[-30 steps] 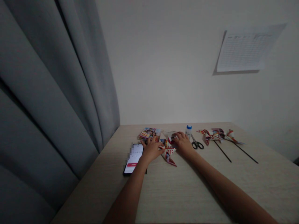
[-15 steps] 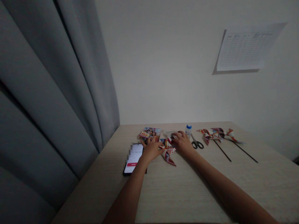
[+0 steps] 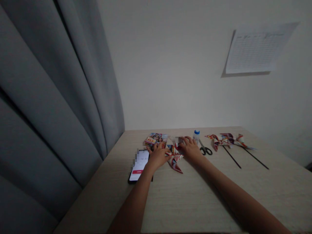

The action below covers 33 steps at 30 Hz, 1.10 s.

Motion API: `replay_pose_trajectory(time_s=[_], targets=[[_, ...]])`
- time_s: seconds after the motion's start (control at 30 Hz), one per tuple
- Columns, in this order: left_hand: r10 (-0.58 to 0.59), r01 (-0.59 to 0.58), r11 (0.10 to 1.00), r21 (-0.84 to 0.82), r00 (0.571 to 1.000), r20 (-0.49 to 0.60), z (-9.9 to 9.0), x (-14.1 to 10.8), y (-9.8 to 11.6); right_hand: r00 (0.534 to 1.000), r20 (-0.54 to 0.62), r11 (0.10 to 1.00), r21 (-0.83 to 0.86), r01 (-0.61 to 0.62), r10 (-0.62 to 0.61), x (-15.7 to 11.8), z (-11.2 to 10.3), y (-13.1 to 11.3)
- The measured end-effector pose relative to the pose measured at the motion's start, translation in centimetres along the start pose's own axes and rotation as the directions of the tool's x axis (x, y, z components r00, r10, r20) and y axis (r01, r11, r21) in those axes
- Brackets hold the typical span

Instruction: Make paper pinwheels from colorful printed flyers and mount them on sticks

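A patterned paper pinwheel (image 3: 175, 160) with red, white and blue print lies on the table between my hands. My left hand (image 3: 158, 156) grips its left side, thumb and fingers at the paper near the middle. On its upper right, my right hand (image 3: 190, 149) pinches a part of the paper, with its fingers bent. A phone (image 3: 138, 167) with a lit screen lies just left of my left hand. Behind that hand is a stack of colourful printed paper (image 3: 155, 138). The pinwheel's far side is partly covered by my fingers.
Scissors (image 3: 206, 150) and a blue-capped glue bottle (image 3: 196, 136) stand close beyond my right hand. Two pinwheels on dark sticks (image 3: 232, 156) lie at the right of the wooden table (image 3: 185, 208). A grey curtain (image 3: 73, 81) hangs along the left side.
My right fingers have shifted slightly on the paper, and the pinwheel's near blade has moved a little to the left. My left hand has hardly moved.
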<state>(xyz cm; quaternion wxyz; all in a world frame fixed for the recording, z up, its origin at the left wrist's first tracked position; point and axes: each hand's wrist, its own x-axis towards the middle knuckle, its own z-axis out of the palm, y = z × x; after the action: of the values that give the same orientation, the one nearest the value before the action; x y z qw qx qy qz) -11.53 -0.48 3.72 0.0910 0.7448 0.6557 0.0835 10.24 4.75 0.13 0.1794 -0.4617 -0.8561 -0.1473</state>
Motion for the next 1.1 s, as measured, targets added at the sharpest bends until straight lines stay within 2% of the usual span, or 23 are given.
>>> replay_pose_trajectory(time_s=[0.6,1.1], targets=[[0.002,-0.002,1.000,-0.014,1.000,-0.003,-0.2,-0.1,0.2,0.999,-0.032,0.997,0.067,-0.034,0.036,0.4,1.3,0.5],[-0.003,0.003,1.000,-0.006,1.000,-0.006,0.0,0.0,0.1,0.998,0.022,0.996,-0.061,0.058,-0.056,0.5,0.2,0.7]])
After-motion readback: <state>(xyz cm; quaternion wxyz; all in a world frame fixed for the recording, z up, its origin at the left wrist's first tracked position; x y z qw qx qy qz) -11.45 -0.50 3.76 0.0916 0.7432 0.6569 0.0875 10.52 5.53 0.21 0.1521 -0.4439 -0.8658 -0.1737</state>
